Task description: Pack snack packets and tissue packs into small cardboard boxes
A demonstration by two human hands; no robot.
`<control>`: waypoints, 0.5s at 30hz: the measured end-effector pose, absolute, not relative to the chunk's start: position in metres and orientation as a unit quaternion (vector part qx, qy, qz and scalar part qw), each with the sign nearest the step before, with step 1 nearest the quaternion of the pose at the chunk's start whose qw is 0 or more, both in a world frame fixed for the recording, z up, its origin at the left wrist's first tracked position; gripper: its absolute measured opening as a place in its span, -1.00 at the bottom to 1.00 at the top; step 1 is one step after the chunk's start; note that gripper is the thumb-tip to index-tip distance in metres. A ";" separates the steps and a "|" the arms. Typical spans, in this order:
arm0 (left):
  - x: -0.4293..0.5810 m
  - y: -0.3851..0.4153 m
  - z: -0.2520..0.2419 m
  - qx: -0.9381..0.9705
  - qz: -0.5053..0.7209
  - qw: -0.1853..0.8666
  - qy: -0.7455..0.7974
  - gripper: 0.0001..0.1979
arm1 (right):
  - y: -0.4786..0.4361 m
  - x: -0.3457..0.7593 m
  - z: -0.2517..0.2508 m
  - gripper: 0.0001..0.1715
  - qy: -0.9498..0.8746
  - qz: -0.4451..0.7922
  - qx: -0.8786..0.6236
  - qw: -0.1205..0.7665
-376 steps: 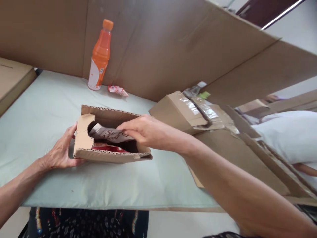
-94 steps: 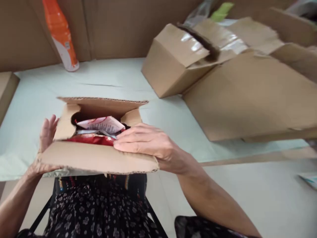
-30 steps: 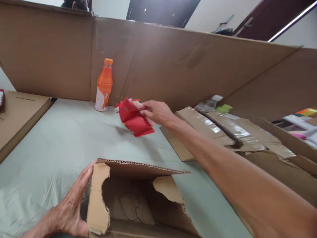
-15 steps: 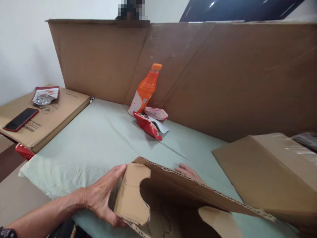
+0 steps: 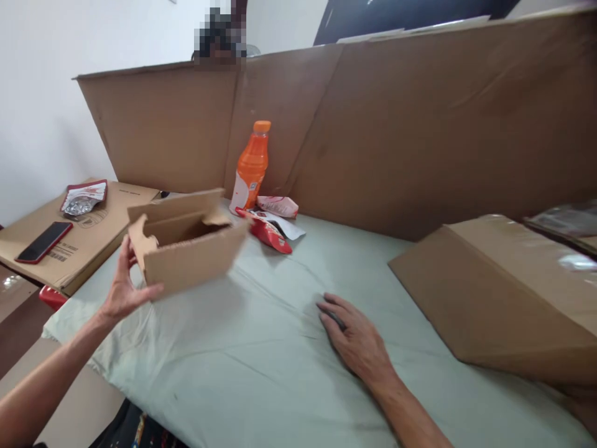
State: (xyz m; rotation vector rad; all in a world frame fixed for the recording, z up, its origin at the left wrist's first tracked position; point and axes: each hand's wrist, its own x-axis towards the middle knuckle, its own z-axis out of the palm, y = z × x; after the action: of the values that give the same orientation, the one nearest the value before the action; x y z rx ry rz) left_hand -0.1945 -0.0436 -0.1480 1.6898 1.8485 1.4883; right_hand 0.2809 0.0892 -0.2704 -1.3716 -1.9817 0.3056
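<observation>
At the left of the head view, my left hand (image 5: 124, 289) grips the near-left end of a small open-topped cardboard box (image 5: 186, 264), thumb on its front wall and fingers at the cut-out end. The box is slightly tilted and blurred at its right end. My right hand (image 5: 352, 336) rests on the pale green cloth (image 5: 261, 361) in the middle, its thumb and fingers curled. A small dark thing (image 5: 336, 320) shows between them, mostly hidden. Behind the box stands an orange drink bottle (image 5: 252, 165), with a torn red packet (image 5: 268, 233) beside it.
A tall cardboard panel (image 5: 396, 130) spans the back. Another cardboard box (image 5: 504, 298) stands at right. At left, a flat carton (image 5: 93, 242) bears a phone (image 5: 44, 241) and an opened foil packet (image 5: 84, 198). Part of a person (image 5: 219, 37) shows behind the panel.
My left hand has carried the small box from the near edge up and left, toward the bottle. My right hand, mostly hidden behind the box before, is now fully visible on the cloth.
</observation>
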 end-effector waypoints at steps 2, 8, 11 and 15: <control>-0.210 -0.012 -0.149 0.505 0.529 0.059 0.679 0.44 | 0.088 0.279 -0.269 -0.51 -0.758 0.119 -0.535 0.353; -0.230 0.097 -0.146 0.444 0.519 -0.001 0.730 0.31 | 0.089 0.280 -0.273 -0.53 -0.760 0.114 -0.520 0.372; -0.227 0.131 -0.144 0.448 0.482 0.013 0.753 0.08 | 0.091 0.277 -0.267 -0.55 -0.757 0.112 -0.520 0.380; -0.185 0.124 -0.148 0.505 0.379 0.055 0.774 0.10 | 0.083 0.264 -0.240 -0.59 -0.769 0.136 -0.520 0.345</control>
State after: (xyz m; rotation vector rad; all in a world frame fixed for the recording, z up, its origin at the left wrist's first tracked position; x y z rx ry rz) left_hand -0.1854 0.1242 -0.1480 1.5332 2.3485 1.1504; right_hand 0.2641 0.0832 -0.2402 -1.3512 -1.9965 0.3535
